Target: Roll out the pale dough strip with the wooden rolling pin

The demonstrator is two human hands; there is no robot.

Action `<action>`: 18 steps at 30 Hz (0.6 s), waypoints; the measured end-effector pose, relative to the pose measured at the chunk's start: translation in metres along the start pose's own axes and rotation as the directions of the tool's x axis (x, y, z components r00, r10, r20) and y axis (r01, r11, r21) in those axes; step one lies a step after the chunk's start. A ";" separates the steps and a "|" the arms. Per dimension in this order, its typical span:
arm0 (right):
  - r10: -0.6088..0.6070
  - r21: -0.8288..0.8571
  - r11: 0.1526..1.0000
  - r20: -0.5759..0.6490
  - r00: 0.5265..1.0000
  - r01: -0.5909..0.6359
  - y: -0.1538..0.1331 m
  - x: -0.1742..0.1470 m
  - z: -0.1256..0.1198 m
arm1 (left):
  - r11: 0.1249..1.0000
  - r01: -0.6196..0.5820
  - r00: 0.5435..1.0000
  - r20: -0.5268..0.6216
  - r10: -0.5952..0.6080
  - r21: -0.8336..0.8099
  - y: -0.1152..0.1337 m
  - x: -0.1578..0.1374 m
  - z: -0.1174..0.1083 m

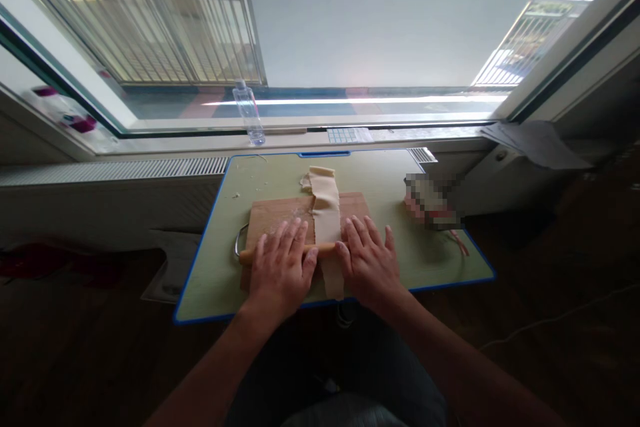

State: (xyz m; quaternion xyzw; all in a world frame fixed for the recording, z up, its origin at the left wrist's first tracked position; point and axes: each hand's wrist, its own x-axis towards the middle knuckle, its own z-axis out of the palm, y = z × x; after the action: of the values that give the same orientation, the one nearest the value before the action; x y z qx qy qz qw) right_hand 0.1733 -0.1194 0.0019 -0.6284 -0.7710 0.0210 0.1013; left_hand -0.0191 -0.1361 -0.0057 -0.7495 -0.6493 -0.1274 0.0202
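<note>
A wooden rolling pin lies crosswise over a long, pale strip of dough on a wooden cutting board. My left hand rests palm down on the pin's left part, fingers stretched forward. On the right part of the pin lies my right hand, also flat, its fingers extended and slightly spread. Between the two hands, the pin crosses the strip. The dough's far end is uneven and folded, with a ragged bit at its left; its near end hangs over the board's front edge. Flour dusts the board.
The board sits on a small blue-edged table below a window. Dough crumbs dot its far left. A blurred-out object stands at the right. A clear bottle and papers are on the sill.
</note>
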 end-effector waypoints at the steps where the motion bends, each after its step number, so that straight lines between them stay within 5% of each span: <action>1: -0.005 0.002 1.000 0.004 1.000 0.005 0.000 -0.003 -0.001 | 1.000 -0.004 1.000 -0.002 0.004 -0.001 0.000 -0.002 0.000; 18: 0.076 0.104 0.990 0.143 0.987 -0.091 0.010 0.128 0.006 | 0.994 0.106 0.971 0.217 -0.101 -0.012 -0.027 0.132 0.014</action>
State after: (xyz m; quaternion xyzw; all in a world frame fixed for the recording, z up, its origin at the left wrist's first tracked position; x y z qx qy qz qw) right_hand 0.1577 0.0079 0.0108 -0.6506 -0.7468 0.1113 0.0807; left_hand -0.0268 -0.0011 0.0060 -0.7242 -0.6843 -0.0535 -0.0661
